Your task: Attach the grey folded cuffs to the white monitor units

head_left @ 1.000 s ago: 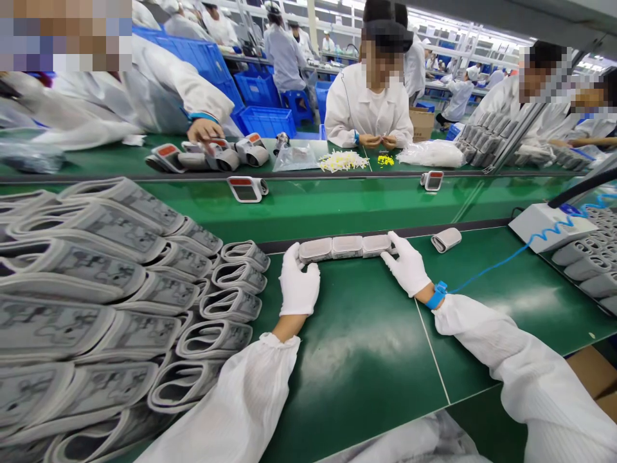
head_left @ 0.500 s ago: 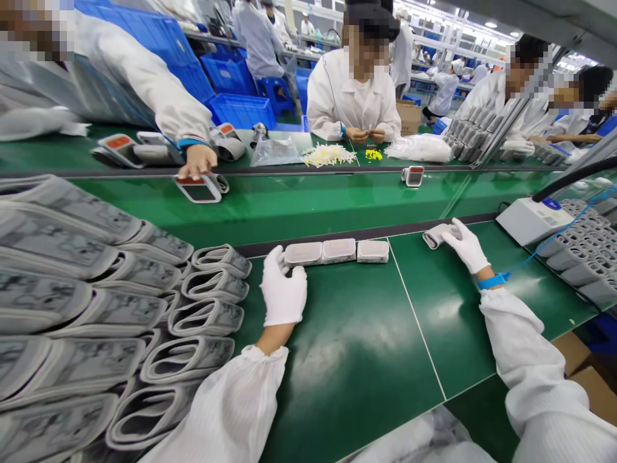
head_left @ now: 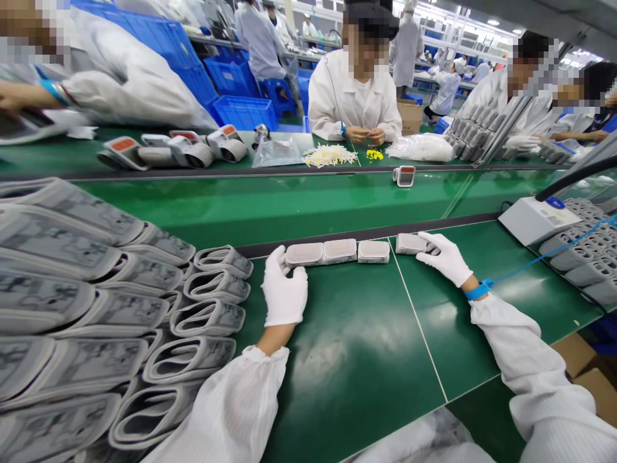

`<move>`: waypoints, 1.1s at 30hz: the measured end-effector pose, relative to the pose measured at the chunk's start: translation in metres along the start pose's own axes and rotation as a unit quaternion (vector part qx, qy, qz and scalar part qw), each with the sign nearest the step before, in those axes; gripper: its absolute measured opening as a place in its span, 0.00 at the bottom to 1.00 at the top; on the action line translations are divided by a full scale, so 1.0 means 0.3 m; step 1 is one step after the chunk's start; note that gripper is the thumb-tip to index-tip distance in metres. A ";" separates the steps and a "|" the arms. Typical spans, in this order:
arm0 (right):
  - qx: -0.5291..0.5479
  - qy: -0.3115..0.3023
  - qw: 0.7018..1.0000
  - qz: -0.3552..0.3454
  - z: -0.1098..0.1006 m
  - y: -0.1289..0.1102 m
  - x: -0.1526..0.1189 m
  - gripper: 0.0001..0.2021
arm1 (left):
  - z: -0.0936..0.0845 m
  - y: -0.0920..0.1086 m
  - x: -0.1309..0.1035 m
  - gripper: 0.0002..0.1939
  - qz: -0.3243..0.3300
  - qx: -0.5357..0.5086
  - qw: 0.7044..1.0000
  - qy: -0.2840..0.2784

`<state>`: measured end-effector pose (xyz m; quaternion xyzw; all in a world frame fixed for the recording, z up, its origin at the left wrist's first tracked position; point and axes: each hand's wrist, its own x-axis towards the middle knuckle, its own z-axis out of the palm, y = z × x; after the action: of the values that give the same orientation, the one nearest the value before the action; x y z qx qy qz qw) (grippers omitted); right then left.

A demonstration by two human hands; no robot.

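Three rolled grey cuffs lie end to end in a row along the dark rail; the leftmost rolled cuff [head_left: 304, 254] is beside my left hand [head_left: 285, 289]. That white-gloved hand rests at the row's left end, thumb and fingers apart, fingertips against the cuff's end. At the row's right end is another rolled cuff [head_left: 372, 251], with a small gap beyond it. Across that gap my right hand [head_left: 444, 258], also gloved, grips a separate rolled cuff [head_left: 409, 244] between thumb and fingers, low at the bench surface. Its far side is partly covered by my fingers.
Stacked folded cuffs [head_left: 108, 308] fill the left side. To the right are a white box [head_left: 537, 220] and more rolled cuffs [head_left: 578, 247]. Beyond the rail, a device with a cuff [head_left: 403, 176] sits on the green belt [head_left: 289, 199]. Co-workers sit opposite.
My right hand has slid its rolled cuff left toward the row. My left hand stays put. A co-worker's hand at far left has left the belt, and the device there is gone from it.
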<state>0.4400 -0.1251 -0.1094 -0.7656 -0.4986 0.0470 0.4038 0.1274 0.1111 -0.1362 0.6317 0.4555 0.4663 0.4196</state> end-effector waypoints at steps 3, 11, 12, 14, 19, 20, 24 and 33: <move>0.010 -0.021 1.000 -0.011 0.016 -0.035 -0.014 0.28 | 0.000 -0.002 -0.001 0.32 -0.005 0.001 1.000 -0.004; 0.013 -0.067 0.998 -0.015 -0.026 -0.046 -0.019 0.26 | -0.001 0.003 -0.002 0.32 -0.015 0.002 1.000 -0.001; 0.015 -0.067 0.998 -0.014 -0.022 -0.045 -0.018 0.27 | -0.001 0.002 -0.001 0.32 -0.015 0.004 1.000 0.001; 0.015 -0.070 0.997 -0.016 -0.006 -0.044 -0.018 0.29 | -0.001 0.000 -0.001 0.33 -0.015 0.006 1.000 0.005; -0.013 -0.064 0.998 -0.025 0.020 -0.054 -0.022 0.36 | 0.002 -0.011 -0.001 0.32 -0.010 0.006 1.000 0.005; -0.033 -0.055 0.998 -0.027 0.018 -0.059 -0.022 0.37 | 0.002 -0.012 -0.001 0.32 -0.008 0.006 1.000 0.006; -0.195 0.036 0.979 -0.044 0.009 -0.095 -0.016 0.50 | 0.000 -0.005 -0.003 0.33 -0.006 0.008 1.000 0.007; -0.298 -0.039 0.925 -0.231 0.151 -0.299 0.037 0.36 | -0.003 0.007 -0.006 0.33 0.002 0.022 1.000 0.001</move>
<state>0.3589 -0.0743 -0.0764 -0.7115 -0.6682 -0.1686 0.1372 0.1267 0.1089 -0.1345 0.6412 0.4650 0.4578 0.4038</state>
